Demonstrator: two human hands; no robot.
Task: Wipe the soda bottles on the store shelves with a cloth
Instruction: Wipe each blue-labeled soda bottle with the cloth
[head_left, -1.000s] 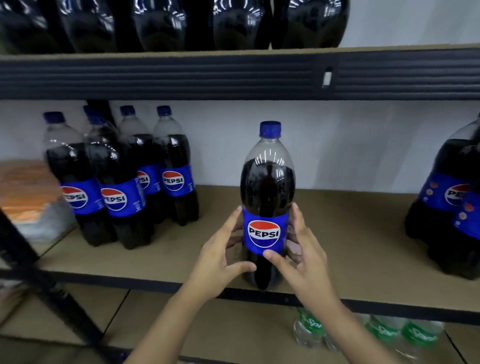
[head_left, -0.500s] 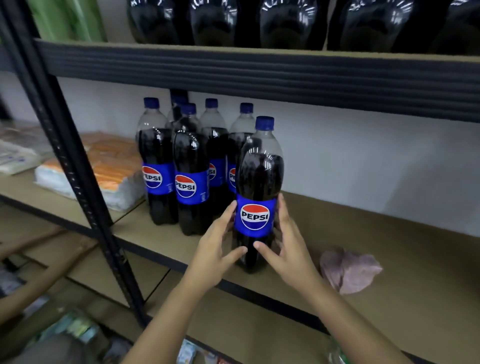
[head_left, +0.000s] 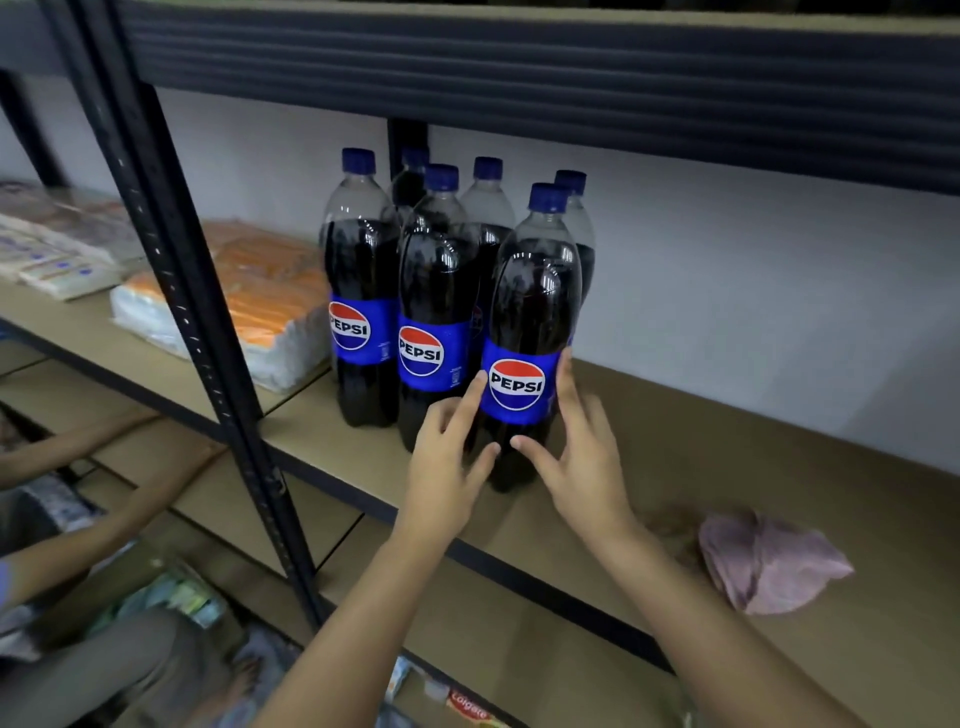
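Both my hands were at the front Pepsi bottle.

My left hand and right hand had fingers spread and straight, flanking the front Pepsi bottle and touching its label, gripping nothing. It stood upright at the near right of the bottle cluster on the shelf. The pink cloth lay crumpled to the right, apart from both hands.

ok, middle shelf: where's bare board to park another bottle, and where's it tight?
Free: tan shelf board between the front Pepsi bottle, held by left hand and right hand, the white wall and the crumpled pink cloth. Crowded: the bottle cluster and the orange-and-white packs left of it.
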